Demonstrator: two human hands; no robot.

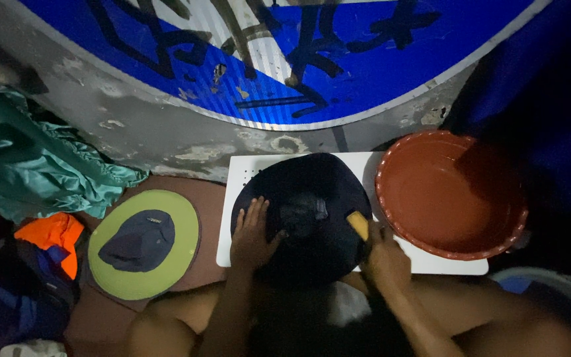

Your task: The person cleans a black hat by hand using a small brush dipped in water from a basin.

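Observation:
A dark navy brimmed hat (pixel 312 198) lies spread flat on a white board (pixel 444 264). My left hand (pixel 251 237) rests flat on the hat's left brim, fingers apart. My right hand (pixel 383 259) grips a yellow brush or sponge (pixel 358 225) whose end touches the hat's right brim. My knees and forearms fill the bottom of the view.
A red-brown basin (pixel 451 193) sits right of the board, overlapping its edge. A lime-green hat with a navy crown (pixel 143 243) lies to the left on the brown floor. Teal cloth (pixel 34 165) and orange clothes (pixel 54 235) are piled far left. A blue-and-white round sign (pixel 338 73) leans behind.

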